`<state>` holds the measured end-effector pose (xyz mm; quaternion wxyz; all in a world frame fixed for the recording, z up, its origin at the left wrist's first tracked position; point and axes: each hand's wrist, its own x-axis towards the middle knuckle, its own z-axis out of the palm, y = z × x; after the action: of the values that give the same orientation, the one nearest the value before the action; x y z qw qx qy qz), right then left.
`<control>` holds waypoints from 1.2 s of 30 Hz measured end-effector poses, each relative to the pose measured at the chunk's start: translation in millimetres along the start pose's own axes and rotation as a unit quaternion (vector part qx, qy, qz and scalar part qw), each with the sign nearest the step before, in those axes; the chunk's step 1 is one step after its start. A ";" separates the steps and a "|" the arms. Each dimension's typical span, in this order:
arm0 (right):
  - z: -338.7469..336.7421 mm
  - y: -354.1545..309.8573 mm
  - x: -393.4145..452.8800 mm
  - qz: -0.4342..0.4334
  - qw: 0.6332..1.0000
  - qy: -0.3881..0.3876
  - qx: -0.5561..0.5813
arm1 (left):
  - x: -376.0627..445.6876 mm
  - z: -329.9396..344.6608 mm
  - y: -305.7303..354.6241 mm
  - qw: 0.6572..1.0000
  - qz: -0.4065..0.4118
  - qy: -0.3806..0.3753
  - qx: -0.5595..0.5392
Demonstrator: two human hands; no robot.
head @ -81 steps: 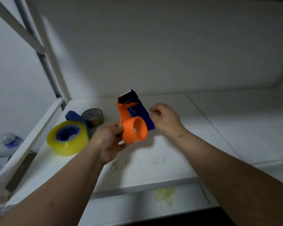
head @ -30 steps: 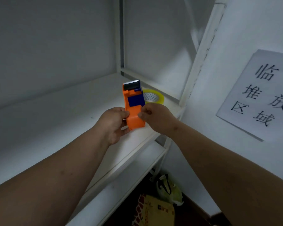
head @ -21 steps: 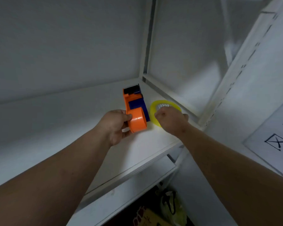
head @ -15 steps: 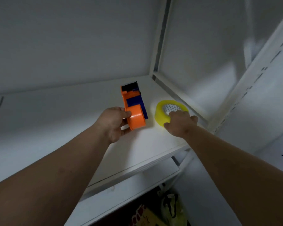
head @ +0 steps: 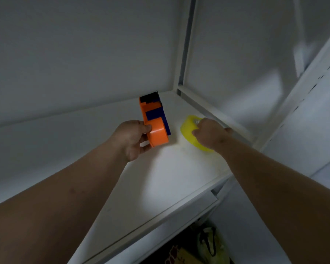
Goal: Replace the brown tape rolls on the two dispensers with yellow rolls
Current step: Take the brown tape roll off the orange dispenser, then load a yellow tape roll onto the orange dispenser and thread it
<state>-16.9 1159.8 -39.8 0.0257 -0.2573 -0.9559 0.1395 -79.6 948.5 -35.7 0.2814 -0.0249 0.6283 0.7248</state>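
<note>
My left hand [head: 131, 139] grips an orange and blue tape dispenser [head: 154, 121] by its handle side, holding it just above the white shelf [head: 160, 174]. Its orange hub carries no roll, and its black cutter end points away from me. To its right a yellow tape roll [head: 189, 133] is tilted up off the shelf near the back right corner. My right hand [head: 210, 134] is closed on that roll, fingers over its top edge and into its core. The hand hides most of the roll.
The shelf ends at a white upright post [head: 185, 54] in the back right corner and a low rail [head: 217, 115] along the right side. Below the front edge lie a greenish bag [head: 210, 242] and a yellow package [head: 183, 256].
The view swung from the left end of the shelf to the right corner. My right hand left the dispenser, reached the yellow roll and closed on it, tilting it up. My left hand kept the dispenser.
</note>
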 end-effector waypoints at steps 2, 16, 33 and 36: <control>-6.2 -14.2 -7.0 0.008 0.989 0.003 0.148 | 0.8 -3.7 -1.3 1.000 -0.003 -0.008 0.005; -3.9 -97.0 -116.2 -0.041 0.913 -0.053 0.403 | -101.8 -76.6 -23.0 0.995 0.041 0.073 -0.055; 42.1 -328.9 -292.0 -0.184 0.868 -0.148 0.437 | -283.2 -304.6 -21.6 0.972 0.092 0.197 -0.087; 59.5 -392.3 -323.5 -0.203 0.854 -0.166 0.449 | -315.8 -367.7 -10.1 0.966 0.098 0.223 -0.087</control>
<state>66.0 658.1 20.3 0.0067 0.0089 -0.8104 0.5858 73.5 490.1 1.4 0.0583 -0.1486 0.6095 0.7766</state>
